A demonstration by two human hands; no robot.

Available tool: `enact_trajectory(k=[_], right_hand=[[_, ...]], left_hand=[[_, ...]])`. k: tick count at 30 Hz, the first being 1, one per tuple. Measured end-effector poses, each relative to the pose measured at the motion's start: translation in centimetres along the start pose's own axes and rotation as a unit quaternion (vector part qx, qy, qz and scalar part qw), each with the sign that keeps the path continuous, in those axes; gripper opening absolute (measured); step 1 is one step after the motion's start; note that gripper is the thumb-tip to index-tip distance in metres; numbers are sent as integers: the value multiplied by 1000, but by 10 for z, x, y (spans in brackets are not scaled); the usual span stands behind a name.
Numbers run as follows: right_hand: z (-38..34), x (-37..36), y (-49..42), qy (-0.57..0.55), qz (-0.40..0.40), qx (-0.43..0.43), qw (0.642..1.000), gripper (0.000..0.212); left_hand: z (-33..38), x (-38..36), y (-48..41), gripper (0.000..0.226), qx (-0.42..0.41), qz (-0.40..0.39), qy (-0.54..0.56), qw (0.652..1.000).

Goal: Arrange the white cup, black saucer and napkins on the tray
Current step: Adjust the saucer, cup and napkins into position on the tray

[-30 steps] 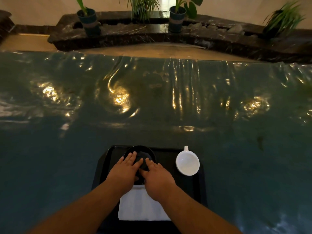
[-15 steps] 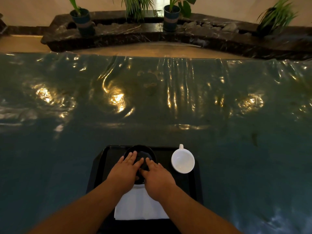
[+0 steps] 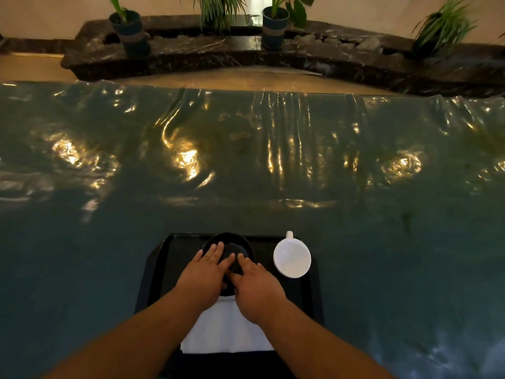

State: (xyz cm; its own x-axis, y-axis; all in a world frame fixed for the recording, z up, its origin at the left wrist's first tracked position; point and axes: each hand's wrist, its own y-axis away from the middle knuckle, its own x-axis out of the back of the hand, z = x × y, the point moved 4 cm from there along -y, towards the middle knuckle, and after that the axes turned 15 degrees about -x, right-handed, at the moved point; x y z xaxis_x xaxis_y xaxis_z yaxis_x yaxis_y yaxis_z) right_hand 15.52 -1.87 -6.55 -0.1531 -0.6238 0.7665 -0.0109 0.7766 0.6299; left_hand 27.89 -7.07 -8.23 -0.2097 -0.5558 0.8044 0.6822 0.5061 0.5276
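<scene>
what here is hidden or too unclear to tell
Head view, the only one:
- Near half of the black saucer: under the left hand and right hand.
- Whether either hand grips the saucer or just rests on it.
- Far edge of the napkins: under the wrists; their count is unclear.
- Tray's near edge: lost in shadow.

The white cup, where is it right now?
In the head view the white cup sits at the far right corner of the black tray, right of the black saucer and just beyond the right hand.
</scene>
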Motion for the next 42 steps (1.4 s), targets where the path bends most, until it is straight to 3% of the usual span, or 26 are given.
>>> enact_trajectory(k=[12, 17, 21, 24, 27, 30, 35, 42], right_hand=[[-3, 11, 5, -18, -16, -20, 999, 58], [18, 58, 20, -110, 122, -10, 986, 20], [83, 73, 33, -282, 217, -143, 924, 24], [135, 62, 39, -382, 166, -269, 868, 30], [160, 41, 37, -372, 94, -318, 867, 33], [166, 20, 31, -373, 55, -318, 870, 25], [167, 12, 24, -471, 12, -306, 827, 22], [176, 28, 8, -455, -13, -301, 838, 24]], left_hand=[[7, 0, 1, 71, 0, 19, 12, 1000], [17, 14, -1, 56, 13, 87, 37, 995], [32, 43, -18, 34, 48, 171, 87, 980], [53, 60, -36, 34, 65, 157, 161, 972], [72, 67, -56, 43, 51, 120, 177, 976], [79, 67, -72, 44, 60, 78, 158, 983], [76, 62, -86, 39, 94, 54, 183, 977], [79, 58, -91, 35, 119, 29, 179, 976]])
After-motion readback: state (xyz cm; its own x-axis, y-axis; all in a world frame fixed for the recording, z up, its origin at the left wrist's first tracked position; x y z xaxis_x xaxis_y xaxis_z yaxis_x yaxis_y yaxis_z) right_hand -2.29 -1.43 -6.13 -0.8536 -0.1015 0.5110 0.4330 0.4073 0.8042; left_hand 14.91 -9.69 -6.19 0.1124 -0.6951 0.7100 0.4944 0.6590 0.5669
